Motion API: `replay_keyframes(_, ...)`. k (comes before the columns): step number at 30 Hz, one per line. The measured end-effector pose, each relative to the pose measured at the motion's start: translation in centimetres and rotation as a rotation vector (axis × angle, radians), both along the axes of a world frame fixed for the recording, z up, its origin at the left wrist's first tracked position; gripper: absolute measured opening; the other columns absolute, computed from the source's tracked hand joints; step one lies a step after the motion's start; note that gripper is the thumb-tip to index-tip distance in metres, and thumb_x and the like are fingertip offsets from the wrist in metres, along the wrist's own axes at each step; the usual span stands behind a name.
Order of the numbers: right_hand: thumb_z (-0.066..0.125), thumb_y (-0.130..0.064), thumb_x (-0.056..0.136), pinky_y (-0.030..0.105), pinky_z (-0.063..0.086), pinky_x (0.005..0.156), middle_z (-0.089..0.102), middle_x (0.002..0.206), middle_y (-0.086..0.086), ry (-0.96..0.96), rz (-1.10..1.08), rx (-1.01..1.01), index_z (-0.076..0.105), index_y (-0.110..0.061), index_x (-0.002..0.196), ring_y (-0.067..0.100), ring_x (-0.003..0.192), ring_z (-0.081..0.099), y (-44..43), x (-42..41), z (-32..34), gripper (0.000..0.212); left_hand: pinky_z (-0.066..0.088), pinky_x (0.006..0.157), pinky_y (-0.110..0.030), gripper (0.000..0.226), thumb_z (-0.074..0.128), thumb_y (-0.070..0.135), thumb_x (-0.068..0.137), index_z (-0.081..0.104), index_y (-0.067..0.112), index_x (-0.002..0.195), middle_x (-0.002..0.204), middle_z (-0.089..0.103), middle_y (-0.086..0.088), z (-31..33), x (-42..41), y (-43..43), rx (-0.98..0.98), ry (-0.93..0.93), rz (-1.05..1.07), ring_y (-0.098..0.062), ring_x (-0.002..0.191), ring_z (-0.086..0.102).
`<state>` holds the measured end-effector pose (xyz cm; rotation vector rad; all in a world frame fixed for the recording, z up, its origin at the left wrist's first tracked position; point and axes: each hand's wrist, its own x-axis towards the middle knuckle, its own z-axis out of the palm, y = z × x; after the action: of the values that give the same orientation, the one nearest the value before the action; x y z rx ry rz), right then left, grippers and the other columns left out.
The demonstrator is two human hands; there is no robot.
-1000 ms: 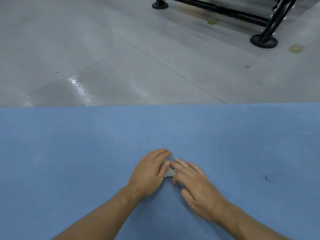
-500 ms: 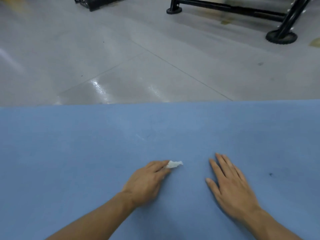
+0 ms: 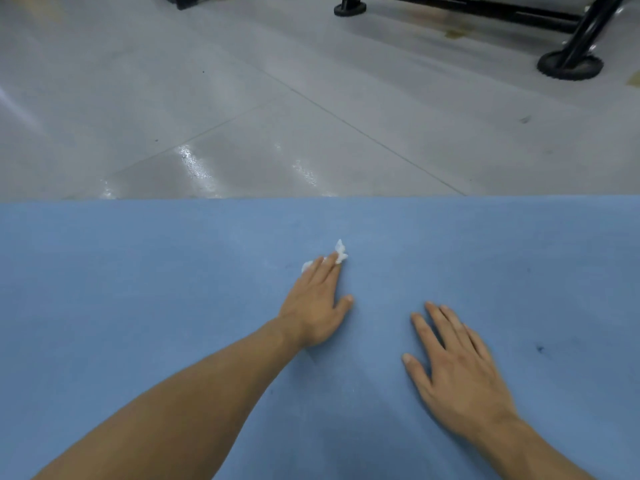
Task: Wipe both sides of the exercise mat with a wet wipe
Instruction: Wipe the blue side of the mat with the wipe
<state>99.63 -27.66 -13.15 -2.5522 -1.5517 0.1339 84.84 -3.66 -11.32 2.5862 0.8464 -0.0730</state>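
A blue exercise mat lies flat on the floor and fills the lower half of the view. My left hand stretches forward over it with straight fingers pressing a small crumpled white wet wipe onto the mat; bits of the wipe stick out past the fingertips. My right hand lies flat on the mat to the right, fingers spread and straight, holding nothing. A small dark mark shows on the mat right of that hand.
Beyond the mat's far edge is glossy grey floor with seam lines. A black metal frame with round feet stands at the top right, and another dark base sits at the top edge.
My hands, together on the wipe a second ago, have separated. The left hand has pushed the wipe forward across the mat, and the right hand has shifted right and lies flat.
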Motion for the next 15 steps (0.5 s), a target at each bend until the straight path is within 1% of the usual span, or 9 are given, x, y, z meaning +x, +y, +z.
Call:
replay_keyframes(3,0.039,-0.057,0.095,0.043,0.024,0.118,0.044,0.162,0.006,-0.007,0.011,0.01,0.054,-0.019,0.151,0.026,0.15,0.039,0.6,0.0,0.0,0.069,-0.017,0.121,-0.021,0.093,0.014,0.068,0.09,0.009,0.015,0.166,0.173,0.002,0.004,-0.2,0.7,-3.5,0.018,-0.018,-0.099,-0.013,0.158,-0.008)
replay_keyframes(5,0.036,-0.06,0.097,0.045,0.022,0.119,0.039,0.165,0.004,-0.015,0.017,-0.024,0.048,-0.024,0.155,0.026,0.152,0.036,1.4,0.5,-0.1,0.069,-0.018,0.12,-0.018,0.089,0.011,0.066,0.091,0.009,0.017,0.165,0.173,0.003,0.008,-0.2,0.2,-3.6,0.017,-0.044,-0.144,-0.009,0.158,-0.009)
replay_keyframes(7,0.028,-0.066,0.096,0.049,0.018,0.12,0.034,0.168,0.001,-0.002,-0.01,-0.092,0.044,-0.031,0.158,0.026,0.154,0.031,2.8,1.1,0.5,0.072,-0.018,0.119,-0.017,0.086,0.008,0.063,0.093,0.01,0.017,0.165,0.173,0.005,0.007,0.0,-0.6,-2.5,0.063,-0.036,-0.187,-0.011,0.158,-0.006)
replay_keyframes(8,0.022,-0.071,0.094,0.051,0.014,0.122,0.027,0.171,0.0,0.014,-0.026,-0.139,0.037,-0.035,0.16,0.026,0.157,0.025,3.5,1.5,1.0,0.077,-0.019,0.118,-0.015,0.086,0.007,0.063,0.093,0.011,0.016,0.165,0.173,0.006,0.004,0.1,-0.9,-1.7,0.08,-0.02,-0.187,-0.012,0.159,-0.004)
replay_keyframes(10,0.005,-0.079,0.085,0.052,0.006,0.125,0.004,0.175,-0.005,0.05,-0.036,-0.23,0.013,-0.045,0.164,0.024,0.161,0.003,4.8,2.3,1.6,0.086,-0.019,0.117,-0.013,0.091,0.004,0.064,0.09,0.013,0.012,0.164,0.173,0.008,0.0,0.2,-1.5,0.4,0.09,0.005,-0.119,-0.015,0.159,0.0)
replay_keyframes(11,-0.001,-0.081,0.08,0.053,0.003,0.125,-0.006,0.175,-0.007,0.061,-0.039,-0.262,0.002,-0.048,0.163,0.023,0.161,-0.006,5.2,2.5,1.8,0.089,-0.017,0.119,-0.015,0.093,0.004,0.064,0.089,0.013,0.011,0.164,0.173,0.009,-0.002,0.0,-1.9,1.6,0.088,0.008,-0.06,-0.016,0.159,0.002)
replay_keyframes(12,-0.005,-0.082,0.078,0.053,0.001,0.126,-0.014,0.174,-0.008,0.07,-0.042,-0.283,-0.006,-0.05,0.161,0.022,0.16,-0.013,5.3,2.7,1.8,0.09,-0.012,0.124,-0.02,0.093,0.005,0.065,0.089,0.013,0.01,0.164,0.172,0.011,-0.003,-0.1,-2.3,3.0,0.078,-0.002,0.009,-0.018,0.159,0.003)
replay_keyframes(13,-0.008,-0.083,0.076,0.053,-0.001,0.126,-0.021,0.172,-0.009,0.077,-0.043,-0.295,-0.012,-0.051,0.16,0.021,0.159,-0.018,5.3,2.7,1.8,0.09,-0.003,0.129,-0.029,0.093,0.007,0.066,0.09,0.012,0.011,0.165,0.172,0.012,-0.003,-0.3,-2.8,4.5,0.063,-0.012,0.079,-0.019,0.159,0.006)
replay_keyframes(15,-0.011,-0.084,0.076,0.053,-0.007,0.127,-0.029,0.169,-0.012,0.107,-0.051,-0.309,-0.019,-0.053,0.157,0.019,0.157,-0.026,5.1,2.5,1.6,0.088,0.012,0.129,-0.041,0.093,0.01,0.067,0.091,0.014,0.01,0.164,0.17,0.016,-0.005,-1.0,-3.5,7.6,0.064,0.01,0.208,-0.023,0.158,0.011)
